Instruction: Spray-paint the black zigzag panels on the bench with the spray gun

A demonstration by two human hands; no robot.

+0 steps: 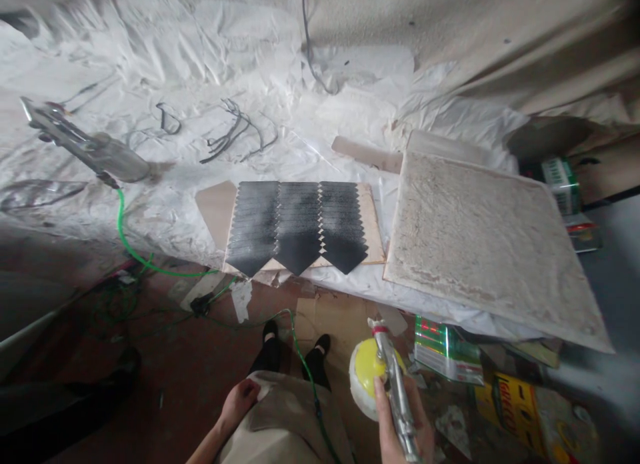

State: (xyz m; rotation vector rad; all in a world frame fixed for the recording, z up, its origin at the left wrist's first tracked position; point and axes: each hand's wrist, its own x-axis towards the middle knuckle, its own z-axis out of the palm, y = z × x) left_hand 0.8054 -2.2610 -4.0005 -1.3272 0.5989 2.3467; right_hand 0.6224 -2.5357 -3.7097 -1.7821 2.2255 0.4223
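My right hand [403, 421] is closed round the metal handle of a spray gun [395, 384] that has a yellow and white cup [367, 377], held low at the bottom right. My left hand [240, 401] rests in a loose fist against the beige cloth of my clothing at my waist. In front of me, on the covered bench, lies a board [373, 217] with three columns of black zigzag-edged strips [297, 221]. A green hose [305, 364] runs along the floor toward me.
A second spray gun [95, 151] hangs at the left with a green hose [123, 231]. A large rough beige panel [480, 237] lies at the right. White sheeting [200, 71] covers the bench. Cans and boxes [505, 384] lie on the floor at the right.
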